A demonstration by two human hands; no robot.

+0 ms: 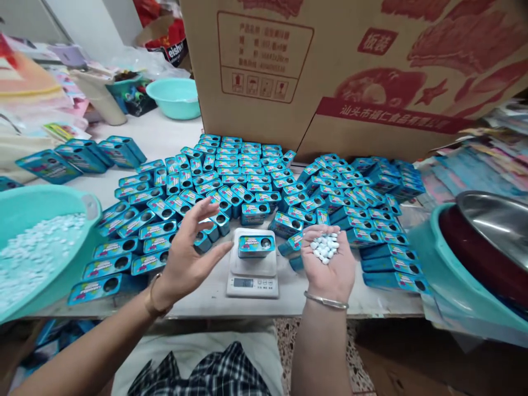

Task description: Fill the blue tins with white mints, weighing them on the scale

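one tin (256, 247) sits on scale (253, 268), frame centre | surrounding tins (235, 171) show dark holes, fill unclear | left hand (187, 253) spread, holds nothing | right hand (330, 275) cups white pellets (325, 247) | plenty remains in left-edge basin (49, 199)

Big red banner (391, 115) on the carton (322, 60) reads 汕头市福仁食品有限公司, and the badge (375, 42) above it ends in 装; the framed print beside that is mostly mush, with four little handling signs underneath. Black bag (175, 50) at the back shows "eishu", cut off. Scale (252, 288) digits and tin (256, 247) lettering are too small for me, sorry.
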